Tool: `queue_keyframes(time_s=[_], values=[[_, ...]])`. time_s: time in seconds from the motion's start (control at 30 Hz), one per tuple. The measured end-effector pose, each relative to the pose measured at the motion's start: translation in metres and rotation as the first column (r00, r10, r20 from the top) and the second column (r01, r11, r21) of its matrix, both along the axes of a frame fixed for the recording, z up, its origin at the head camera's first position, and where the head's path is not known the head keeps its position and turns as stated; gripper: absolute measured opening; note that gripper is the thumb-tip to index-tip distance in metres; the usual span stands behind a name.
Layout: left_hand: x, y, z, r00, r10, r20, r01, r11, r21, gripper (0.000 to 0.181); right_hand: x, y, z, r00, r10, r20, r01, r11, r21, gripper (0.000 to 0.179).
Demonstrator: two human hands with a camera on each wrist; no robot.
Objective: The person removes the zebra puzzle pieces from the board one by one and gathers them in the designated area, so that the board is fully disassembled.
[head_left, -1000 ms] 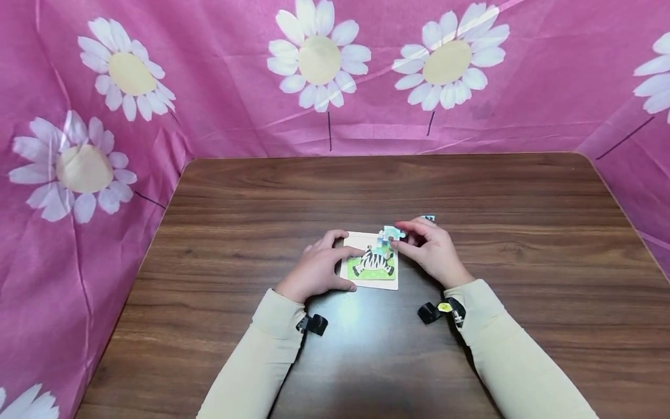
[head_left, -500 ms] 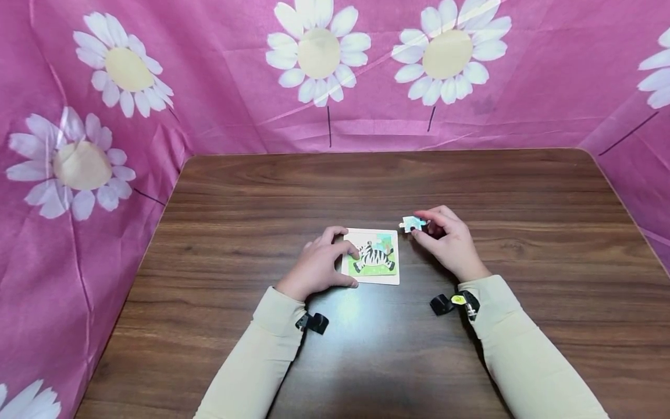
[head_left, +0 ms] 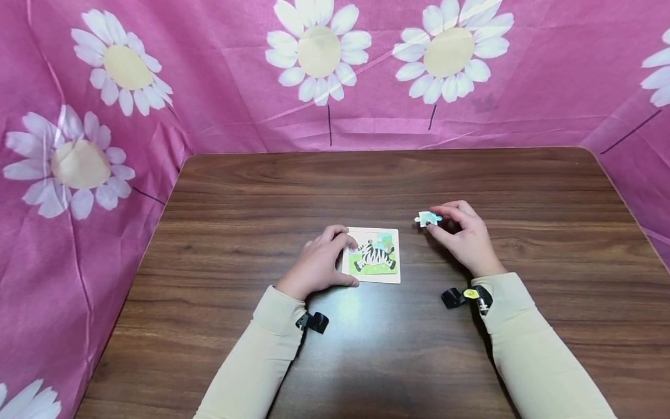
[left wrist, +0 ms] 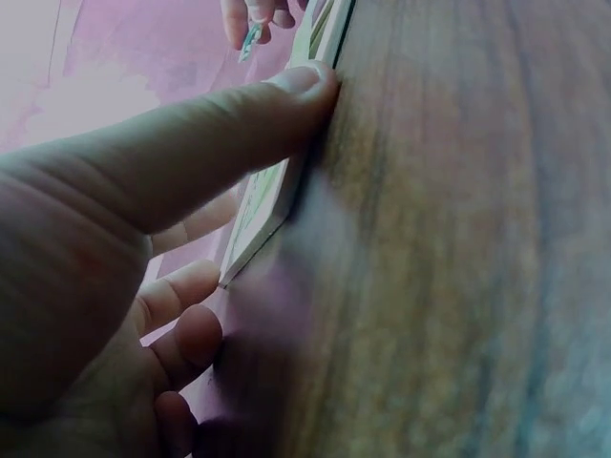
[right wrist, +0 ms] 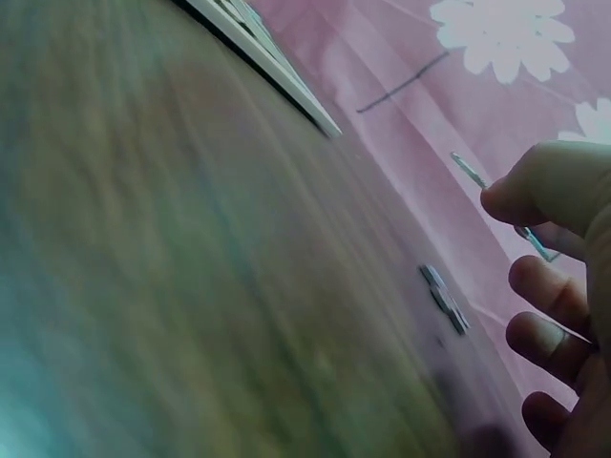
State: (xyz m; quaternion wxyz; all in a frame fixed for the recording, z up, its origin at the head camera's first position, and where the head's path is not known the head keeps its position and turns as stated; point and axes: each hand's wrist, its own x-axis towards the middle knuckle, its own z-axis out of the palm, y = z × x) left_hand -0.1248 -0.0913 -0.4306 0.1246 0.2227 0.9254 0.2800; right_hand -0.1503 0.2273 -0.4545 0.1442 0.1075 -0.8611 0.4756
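A square jigsaw board (head_left: pixel 388 279) with a running zebra lies on the table, its pale frame showing around the picture. My left hand (head_left: pixel 318 265) holds its left side, thumb at the near edge and fingers along the left and far edges, one finger over the picture. To the right of the board, my right hand (head_left: pixel 468 237) pinches a light blue puzzle piece (head_left: pixel 428 218) between thumb and index finger. In the right wrist view this piece (right wrist: pixel 468 171) is raised above the tabletop, the other fingers loosely bent.
Another puzzle piece (right wrist: pixel 445 301) lies on the table under the right hand, hidden in the head view. The brown wooden table (head_left: pixel 262 192) is bordered by a pink cloth (head_left: pixel 225 75) with white flowers at the back and sides. Each wrist wears a black camera strap.
The right hand has carried the pinched puzzle piece from over the board's far right corner out to the right and slightly away. The left hand stays at the board.
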Motion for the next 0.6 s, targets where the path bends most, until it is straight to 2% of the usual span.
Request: queue_keyframes(time_s=[0.13, 0.23, 0.4, 0.6], values=[[-0.001, 0.001, 0.001, 1.000, 0.002, 0.008, -0.002, 1.000, -0.019, 0.087, -0.003, 0.007, 0.000, 1.000, -0.027, -0.001, 0.027, 0.999, 0.022, 0.031], [-0.002, 0.001, 0.001, 1.000, 0.003, 0.007, -0.003, 1.000, -0.029, 0.092, -0.006, 0.012, 0.000, 0.999, -0.045, -0.018, 0.045, 0.998, 0.045, 0.031], [-0.002, 0.002, 0.001, 1.000, -0.005, 0.015, 0.005, 1.000, -0.028, 0.090, -0.008, 0.023, -0.002, 0.998, -0.050, -0.031, 0.053, 0.995, 0.089, 0.032], [0.000, 0.001, 0.002, 1.000, -0.004, 0.016, 0.003, 1.000, 0.009, 0.076, -0.011, 0.035, 0.000, 0.997, -0.043, -0.060, 0.051, 0.988, 0.148, 0.031]])
